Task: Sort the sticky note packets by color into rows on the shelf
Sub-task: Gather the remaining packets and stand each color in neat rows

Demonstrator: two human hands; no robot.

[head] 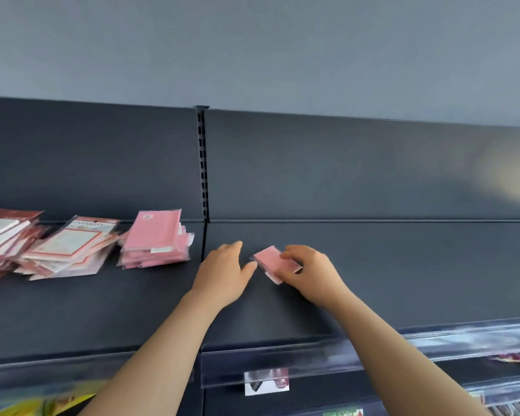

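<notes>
The right hand (306, 270) pinched a pink packet (275, 263) low over the shelf (373, 265), probably to start a fresh pink row. The left hand (225, 273) hovered beside it, fingers relaxed and empty. The pink stack (156, 240) sat far left.

Pink packet stack (155, 240) on dark shelf (403, 265)

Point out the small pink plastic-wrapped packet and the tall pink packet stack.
small pink plastic-wrapped packet (267, 256): head view, its uncovered top face.
tall pink packet stack (156, 232): head view, top packet's face.
</notes>
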